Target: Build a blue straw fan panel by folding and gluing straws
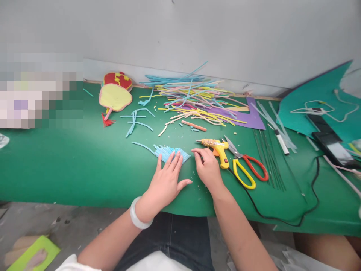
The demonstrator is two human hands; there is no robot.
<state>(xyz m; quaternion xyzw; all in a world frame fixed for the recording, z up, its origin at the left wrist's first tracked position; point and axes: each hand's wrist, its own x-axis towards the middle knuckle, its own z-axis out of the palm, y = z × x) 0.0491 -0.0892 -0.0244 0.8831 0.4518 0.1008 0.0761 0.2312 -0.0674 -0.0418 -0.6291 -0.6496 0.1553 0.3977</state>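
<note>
Flat on the green table lies a fan-shaped piece of light-blue pipe cleaners [163, 153], one long stem trailing off to its left. My left hand [169, 173] presses on this piece with fingers spread. Just right of its tip, my right hand [207, 165] is closed in a pinch; what the fingertips hold, if anything, is too small to make out. Beside that hand are a yellow hot glue gun [221, 150] and scissors [244, 163] with one yellow and one red handle, blades parted. Above the piece, several loose blue pipe cleaners [138, 120] lie crossed.
A pile of coloured pipe cleaners [194, 98] runs along the wall over purple sheet [256, 116]. Two decorated fans [115, 97] stand back left. Rightward are thin wires [270, 162], a marker [281, 142], a phone [335, 148] and a black cord [270, 217].
</note>
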